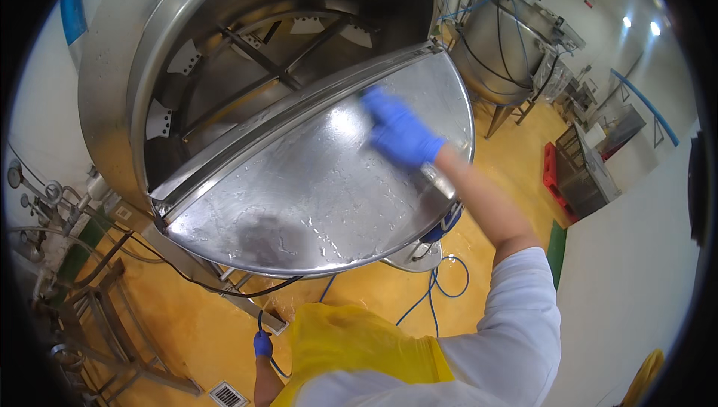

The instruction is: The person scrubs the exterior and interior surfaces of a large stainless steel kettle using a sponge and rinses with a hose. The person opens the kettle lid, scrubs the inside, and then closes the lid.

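My right hand (401,129), in a blue glove and blurred by motion, is over the upper right part of a wet half-round stainless steel lid (291,194). A dark green edge, perhaps a scouring pad, shows at its fingertips. My left hand (262,344), also blue-gloved, hangs low beside my yellow apron (353,334), closed on a blue hose (259,321). Behind the lid, the large steel kettle (106,87) stands open, with crossed mixer bars (269,64) and white scraper blades (184,58) inside. Water drops and streaks lie on the lid.
Pipes and gauges (53,191) line the left side, above a metal frame (112,328). The blue hose loops over the yellow floor near a drain grate (227,394). A second steel kettle (493,53) and a red pallet (555,182) stand at the right. A black cable hangs under the lid.
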`<state>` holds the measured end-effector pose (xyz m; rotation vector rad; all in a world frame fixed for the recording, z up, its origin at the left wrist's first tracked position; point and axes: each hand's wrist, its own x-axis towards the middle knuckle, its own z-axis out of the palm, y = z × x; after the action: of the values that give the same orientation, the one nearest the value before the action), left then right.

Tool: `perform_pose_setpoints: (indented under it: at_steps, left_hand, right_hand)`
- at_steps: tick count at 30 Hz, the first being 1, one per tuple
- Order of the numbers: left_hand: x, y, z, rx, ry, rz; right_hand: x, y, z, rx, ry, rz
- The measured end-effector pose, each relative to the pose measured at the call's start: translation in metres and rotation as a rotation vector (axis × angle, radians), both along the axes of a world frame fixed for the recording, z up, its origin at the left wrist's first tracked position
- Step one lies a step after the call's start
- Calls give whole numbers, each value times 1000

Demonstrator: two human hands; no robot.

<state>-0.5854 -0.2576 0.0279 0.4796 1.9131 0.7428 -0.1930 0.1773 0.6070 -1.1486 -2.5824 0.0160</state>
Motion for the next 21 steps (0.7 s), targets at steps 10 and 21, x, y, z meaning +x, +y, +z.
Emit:
perform_pose_setpoints:
  at_steps: [10, 21]
  left_hand:
    - [53, -42, 12, -252, 50, -69]
    - [64, -5, 21, 27, 232, 20]
  right_hand:
    - [-11, -33, -14, -6, 3, 495]
    - [187, 199, -8, 42, -18, -477]
